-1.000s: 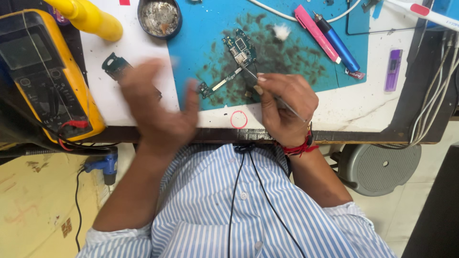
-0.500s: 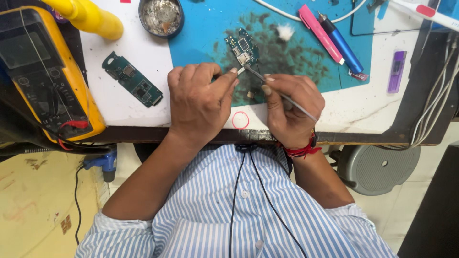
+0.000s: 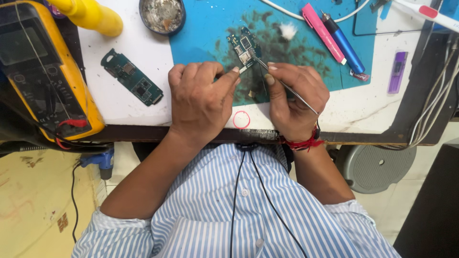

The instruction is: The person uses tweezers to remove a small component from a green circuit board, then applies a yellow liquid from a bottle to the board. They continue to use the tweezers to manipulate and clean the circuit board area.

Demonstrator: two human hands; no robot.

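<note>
A small green circuit board (image 3: pixel 245 46) lies on the blue work mat (image 3: pixel 201 33). My left hand (image 3: pixel 200 100) rests on the mat below it, thumb and forefinger pinching a small pale part at the board's lower edge. My right hand (image 3: pixel 294 100), with a red thread at the wrist, grips thin metal tweezers (image 3: pixel 282 83) whose tip touches the board. The two hands sit side by side, fingertips almost meeting under the board.
A second, longer green circuit board (image 3: pixel 132 77) lies on the white desk at left. A yellow multimeter (image 3: pixel 43 71), a yellow tool handle (image 3: pixel 91 16) and a round flux tin (image 3: pixel 162 14) stand at the back left. Pink (image 3: pixel 322 32) and blue (image 3: pixel 343 42) pens and a purple lighter (image 3: pixel 397 71) lie right.
My left hand came in from the left over the desk edge and settled on the mat, pinching at the board. The longer circuit board became uncovered. My right hand stayed with the tweezers.
</note>
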